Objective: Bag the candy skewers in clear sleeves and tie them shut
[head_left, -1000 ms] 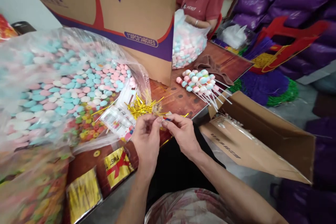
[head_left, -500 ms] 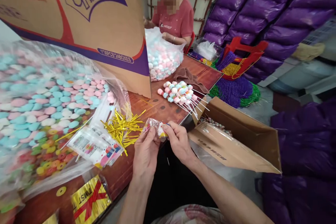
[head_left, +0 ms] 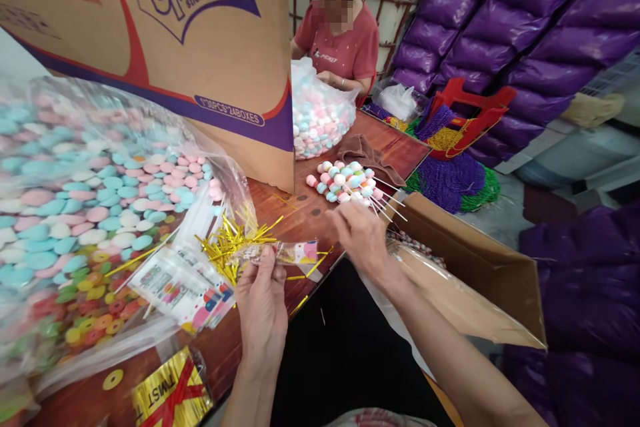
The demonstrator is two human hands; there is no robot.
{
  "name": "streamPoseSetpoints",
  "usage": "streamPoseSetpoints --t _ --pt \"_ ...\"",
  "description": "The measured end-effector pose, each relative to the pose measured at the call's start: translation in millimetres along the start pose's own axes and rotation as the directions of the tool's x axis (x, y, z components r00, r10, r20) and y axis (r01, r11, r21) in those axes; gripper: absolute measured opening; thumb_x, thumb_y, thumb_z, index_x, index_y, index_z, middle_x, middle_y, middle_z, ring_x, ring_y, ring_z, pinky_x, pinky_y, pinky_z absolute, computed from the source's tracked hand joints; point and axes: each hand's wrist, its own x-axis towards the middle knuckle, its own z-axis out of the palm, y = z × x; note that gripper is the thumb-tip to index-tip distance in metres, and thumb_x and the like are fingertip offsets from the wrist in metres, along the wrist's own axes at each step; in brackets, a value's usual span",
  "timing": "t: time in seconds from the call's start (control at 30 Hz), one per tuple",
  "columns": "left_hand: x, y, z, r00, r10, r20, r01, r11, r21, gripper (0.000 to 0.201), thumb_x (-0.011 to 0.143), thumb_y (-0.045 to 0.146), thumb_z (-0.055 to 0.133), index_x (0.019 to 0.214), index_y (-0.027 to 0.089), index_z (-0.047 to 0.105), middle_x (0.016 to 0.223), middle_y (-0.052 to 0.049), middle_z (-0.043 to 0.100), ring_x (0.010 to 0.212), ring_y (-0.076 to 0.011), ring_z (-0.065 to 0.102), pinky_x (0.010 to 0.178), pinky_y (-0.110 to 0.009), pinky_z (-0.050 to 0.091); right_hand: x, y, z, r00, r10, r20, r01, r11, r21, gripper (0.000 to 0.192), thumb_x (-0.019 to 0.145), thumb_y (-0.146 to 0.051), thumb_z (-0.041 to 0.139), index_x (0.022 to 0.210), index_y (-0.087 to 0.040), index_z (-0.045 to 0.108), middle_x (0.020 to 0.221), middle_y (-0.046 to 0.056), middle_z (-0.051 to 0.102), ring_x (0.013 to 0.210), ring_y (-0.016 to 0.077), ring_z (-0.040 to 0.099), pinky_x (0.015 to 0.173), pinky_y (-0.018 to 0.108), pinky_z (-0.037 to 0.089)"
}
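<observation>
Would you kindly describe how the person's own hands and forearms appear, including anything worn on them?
Both forearms are bare, with no sleeves in view. The left hand and right hand wear no gloves, and no rings, watch or bracelet show. The right hand is slightly blurred.

Both forearms were bare all the way up, no sleeves showing, no watch, no bracelet, no gloves. The left hand [head_left: 262, 303] and the right hand [head_left: 361, 235] had short plain nails as far as I could tell, and I saw no rings. Below the table edge [head_left: 280, 320] there was dark black clothing across the lap, plus a bit of pale patterned fabric with reddish blotches at the very bottom.
</observation>
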Motion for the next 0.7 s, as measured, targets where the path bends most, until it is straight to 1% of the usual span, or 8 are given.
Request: streamPoseSetpoints --t 0.1,0.17,0.23,0.3,0.4,0.5,0.6,0.7 --pt "4 1 -1.7 0.999 -0.034 -0.01 0.034 0.999 -0.018 0.028 0.059 0.018 0.09 0.072 0.014 0.066 0.075 0.005 0.063 0.059 -0.0025 0.05 0.051 -0.015 0.038 31 16 -3 0.996 0.03 -0.087 -0.06 0.929 -0.366 0.015 0.093 -0.027 0.055 0.089 -0.018 0.066 0.099 0.014 0.065 0.085 0.0227 0.053 0.061 0.03 0.03" --pt "6 2 -2.5 0.998 -0.066 -0.016 0.066 0.997 -0.034 0.028 0.058 0.019 0.09 0.072 0.014 0.066 0.074 0.005 0.063 0.058 -0.0025 0.05 0.05 -0.015 0.037 44 26 0 0.996 0.082 -0.04 -0.091 0.881 -0.465 0.016 0.092 -0.021 0.053 0.089 -0.016 0.068 0.096 0.016 0.066 0.083 0.0243 0.053 0.059 0.031 0.028" --pt "8 3 -3.3 0.995 -0.099 -0.027 0.097 0.994 -0.057 0.029 0.059 0.021 0.091 0.072 0.013 0.066 0.073 0.004 0.064 0.056 -0.0021 0.05 0.049 -0.016 0.037 45 35 2 0.994 0.104 -0.034 -0.108 0.885 -0.453 0.02 0.092 -0.017 0.05 0.085 -0.015 0.068 0.089 0.015 0.067 0.079 0.0237 0.054 0.059 0.032 0.028" --pt "11 5 -4.5 0.991 -0.127 -0.035 0.124 0.989 -0.078 0.029 0.06 0.022 0.09 0.074 0.014 0.067 0.072 0.004 0.064 0.054 -0.0017 0.049 0.049 -0.016 0.037 35 39 1 0.99 0.091 -0.106 -0.123 0.932 -0.342 0.023 0.092 -0.017 0.048 0.082 -0.015 0.068 0.087 0.012 0.068 0.078 0.0224 0.054 0.063 0.032 0.032" --pt "15 6 -6.4 0.984 -0.17 -0.051 0.164 0.981 -0.103 0.027 0.063 0.024 0.089 0.077 0.015 0.067 0.069 0.005 0.063 0.053 -0.0024 0.05 0.051 -0.016 0.04 2 38 -6 0.971 0.127 -0.203 -0.13 0.991 -0.002 0.019 0.091 -0.023 0.053 0.081 -0.019 0.069 0.083 0.005 0.069 0.076 0.0192 0.055 0.071 0.032 0.038" --pt "17 6 -6.9 0.976 -0.2 -0.089 0.191 0.976 -0.103 0.024 0.068 0.027 0.086 0.076 0.015 0.067 0.068 0.004 0.063 0.056 -0.0042 0.055 0.057 -0.018 0.045 -40 31 -17 0.958 0.255 -0.131 -0.195 0.914 0.356 0.014 0.09 -0.03 0.06 0.085 -0.021 0.07 0.078 0.001 0.067 0.072 0.0172 0.055 0.07 0.031 0.041" --pt "17 3 -5.3 0.975 -0.2 -0.101 0.193 0.978 -0.076 0.021 0.073 0.03 0.082 0.076 0.015 0.067 0.065 0.003 0.063 0.058 -0.006 0.059 0.062 -0.019 0.047 -72 24 -24 0.956 0.284 -0.068 -0.219 0.851 0.476 0.013 0.09 -0.03 0.062 0.084 -0.022 0.07 0.079 0.001 0.066 0.076 0.0177 0.057 0.072 0.031 0.043" --pt "16 1 -3.1 0.977 -0.18 -0.113 0.173 0.982 -0.07 0.019 0.079 0.031 0.078 0.076 0.016 0.066 0.066 0.002 0.065 0.063 -0.0076 0.062 0.067 -0.021 0.049 -88 21 -28 0.963 0.256 -0.084 -0.185 0.857 0.481 0.012 0.09 -0.028 0.061 0.083 -0.023 0.069 0.08 0.002 0.066 0.076 0.018 0.057 0.073 0.032 0.043"
